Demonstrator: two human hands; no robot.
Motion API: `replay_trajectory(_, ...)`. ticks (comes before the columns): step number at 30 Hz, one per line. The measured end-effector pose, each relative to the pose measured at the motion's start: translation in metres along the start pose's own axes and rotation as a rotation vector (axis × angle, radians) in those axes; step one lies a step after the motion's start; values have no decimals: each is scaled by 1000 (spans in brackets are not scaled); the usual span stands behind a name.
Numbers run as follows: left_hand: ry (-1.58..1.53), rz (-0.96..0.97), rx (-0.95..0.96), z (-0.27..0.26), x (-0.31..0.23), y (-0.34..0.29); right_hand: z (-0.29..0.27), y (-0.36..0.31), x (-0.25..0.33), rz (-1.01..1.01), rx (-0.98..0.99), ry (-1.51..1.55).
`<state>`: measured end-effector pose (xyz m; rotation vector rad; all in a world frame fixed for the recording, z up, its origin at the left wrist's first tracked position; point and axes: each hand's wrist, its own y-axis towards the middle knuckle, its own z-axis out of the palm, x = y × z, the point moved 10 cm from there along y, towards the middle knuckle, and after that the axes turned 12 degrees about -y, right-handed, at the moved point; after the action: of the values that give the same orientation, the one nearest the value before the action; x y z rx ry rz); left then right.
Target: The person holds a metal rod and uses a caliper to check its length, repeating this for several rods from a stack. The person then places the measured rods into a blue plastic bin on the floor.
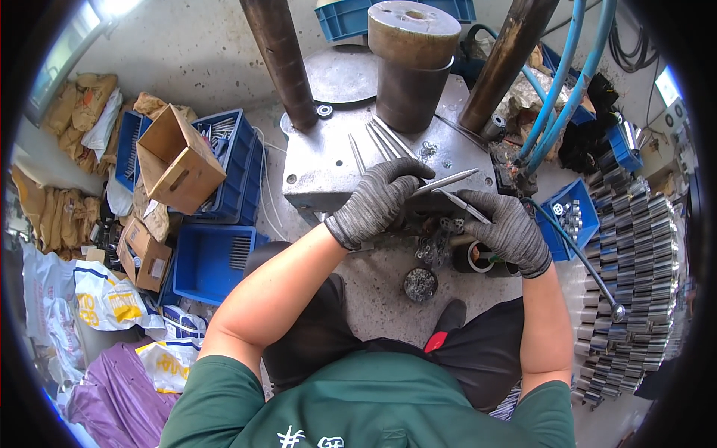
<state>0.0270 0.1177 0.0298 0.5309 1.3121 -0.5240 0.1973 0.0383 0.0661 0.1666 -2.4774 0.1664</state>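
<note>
Both hands wear grey knitted gloves and meet over the near edge of a steel press table [317,168]. My left hand [379,196] is closed around a slim metal shaft [454,179], whose narrow end points right. Just beside it, my right hand [508,230] grips another slim metal piece [464,207], tilted with its thin end toward the first shaft; its exact kind is unclear. Several similar metal shafts [388,140] lie on the table beyond my left hand. Small metal rings [428,149] rest near them, and a bearing [324,111] sits at the far left.
A thick steel cylinder [411,82] stands on the table between two columns [280,60]. Blue hoses [562,89] hang at right, above a lever with a ball end [618,312]. Stacked metal parts [631,284] fill the right side. Blue bins [202,265] and cardboard boxes [183,175] stand left.
</note>
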Motion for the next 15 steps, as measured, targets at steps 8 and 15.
replay_trajectory(8,13,61,26,9,-2,3,14,2,5,-38,65,93)
replay_trajectory(15,-359,-146,91,17,14,0,20,3,17,-101,73,71)
